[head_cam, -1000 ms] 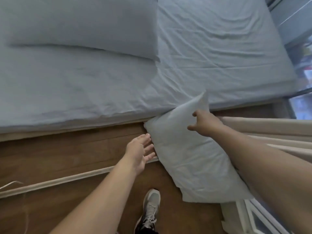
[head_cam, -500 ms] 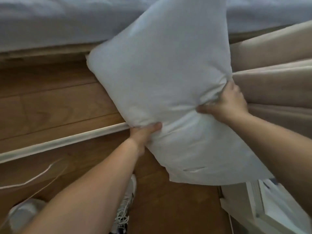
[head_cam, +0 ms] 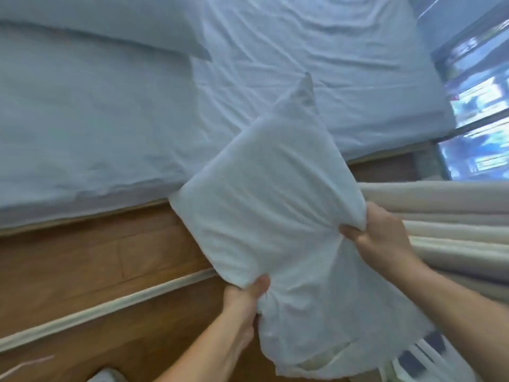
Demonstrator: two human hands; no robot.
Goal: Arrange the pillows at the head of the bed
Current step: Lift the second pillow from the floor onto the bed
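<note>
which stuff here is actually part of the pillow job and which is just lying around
Part of the job:
white soft pillow, gripped by left hand and right hand
pale blue pillow lying on the bed
pale blue sheeted bed

Just lying about:
cream folded curtain
white shoe

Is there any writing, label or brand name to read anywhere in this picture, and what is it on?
No text can be read.
Pillow, held in both hands: plain, no tag or label showing.
Bed sheet: plain.
Window: bright coloured shapes outside, possibly signs, too blurred to read.
Shoe: only an edge shows, no marking visible.
</note>
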